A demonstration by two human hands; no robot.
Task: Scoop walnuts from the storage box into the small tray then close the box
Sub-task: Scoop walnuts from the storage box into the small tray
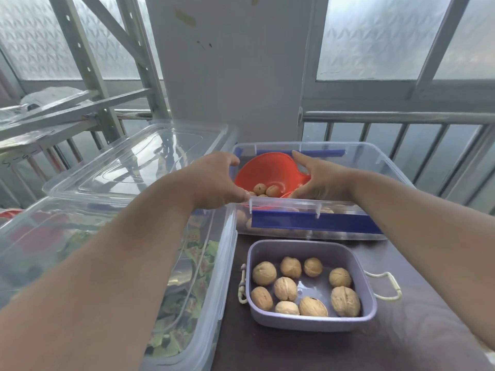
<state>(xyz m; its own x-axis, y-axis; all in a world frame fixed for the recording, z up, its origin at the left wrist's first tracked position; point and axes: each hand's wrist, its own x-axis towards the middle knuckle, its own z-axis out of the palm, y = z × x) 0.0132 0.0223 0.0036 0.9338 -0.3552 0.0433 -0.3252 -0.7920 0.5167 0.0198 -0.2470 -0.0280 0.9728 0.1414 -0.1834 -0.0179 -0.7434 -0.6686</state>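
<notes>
Nine walnuts (304,287) fill the small tray (371,307), so scooping looks finished; both hands, left hand (214,180) and right hand (320,180), hover spread over the storage box (385,167), and closing now needs the clear lid (134,162).

left storage box (107,263) cropped, walnuts (263,189) partly hidden by scoop (267,172)

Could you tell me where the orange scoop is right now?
In the head view, the orange scoop lies inside the open storage box, between both hands, behind the purple tray.
</notes>
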